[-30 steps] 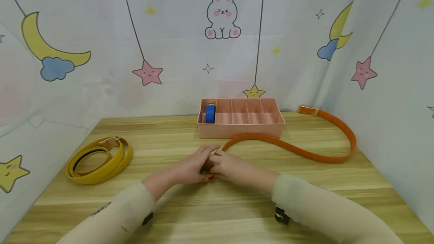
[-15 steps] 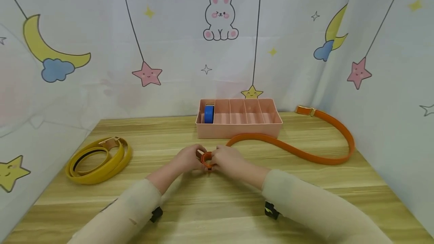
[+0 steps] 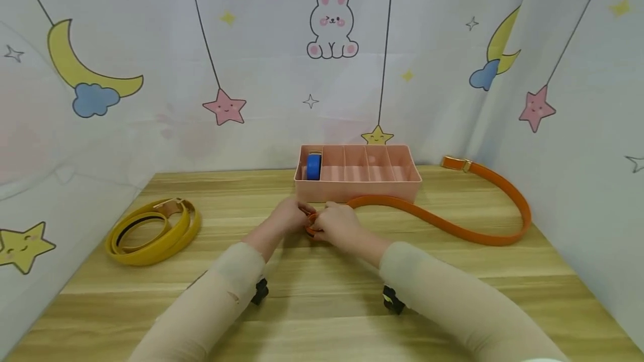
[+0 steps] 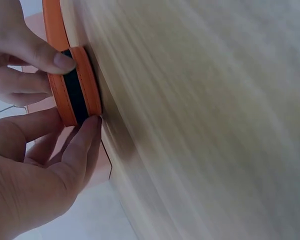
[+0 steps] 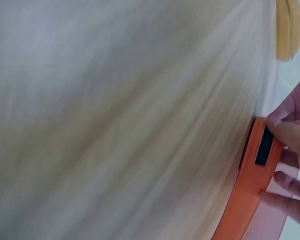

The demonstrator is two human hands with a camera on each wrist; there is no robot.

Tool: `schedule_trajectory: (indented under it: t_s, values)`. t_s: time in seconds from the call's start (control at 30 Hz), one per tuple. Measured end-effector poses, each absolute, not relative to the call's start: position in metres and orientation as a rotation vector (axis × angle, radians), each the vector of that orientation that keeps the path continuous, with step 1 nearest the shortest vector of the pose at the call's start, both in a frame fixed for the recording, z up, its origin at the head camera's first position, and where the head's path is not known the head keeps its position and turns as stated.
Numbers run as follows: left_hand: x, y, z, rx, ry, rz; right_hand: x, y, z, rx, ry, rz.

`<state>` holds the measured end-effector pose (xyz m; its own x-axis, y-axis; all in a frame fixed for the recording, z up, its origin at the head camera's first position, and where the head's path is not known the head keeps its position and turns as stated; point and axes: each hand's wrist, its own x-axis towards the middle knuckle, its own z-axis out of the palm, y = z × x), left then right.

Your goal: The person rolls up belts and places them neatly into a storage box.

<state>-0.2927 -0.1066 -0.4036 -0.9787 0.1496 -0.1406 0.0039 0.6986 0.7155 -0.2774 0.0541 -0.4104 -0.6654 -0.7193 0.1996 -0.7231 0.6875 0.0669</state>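
One end of an orange belt (image 3: 440,221) is wound into a small coil between both hands, standing on its edge on the table. My left hand (image 3: 288,215) grips the coil's left side; in the left wrist view its fingertips (image 4: 92,122) are against the edge. My right hand (image 3: 338,222) holds the coil from the other side, its thumb pressed on the black strip of the outer layer in the left wrist view. From the coil (image 4: 92,87), the unrolled strap runs right in a curve to a gold buckle (image 3: 467,165). Fingers partly hide the coil in the head view.
Behind the hands stands a pink divided box (image 3: 358,190), with a rolled blue belt (image 3: 313,167) in its leftmost compartment. A loosely coiled yellow belt (image 3: 188,233) lies on the wooden table (image 3: 322,317) at left. A patterned curtain (image 3: 271,55) hangs behind.
Both hands have moved away from the body with the orange coil, closer to the pink box. The coil was seen from above half a second ago and is now more covered by fingers.
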Motion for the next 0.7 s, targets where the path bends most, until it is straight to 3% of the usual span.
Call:
schedule_trajectory:
  t_s: [0.4, 0.7]
  values:
    - [-0.316, -0.097, -0.404, 0.378, 2.713, 0.985, -0.304, 0.089, -0.405, 1.586, -2.447, -0.016]
    - [-0.323, -0.093, -0.402, 0.518, 2.634, 0.949, -0.316, 0.098, -0.393, 1.715, -2.483, -0.154]
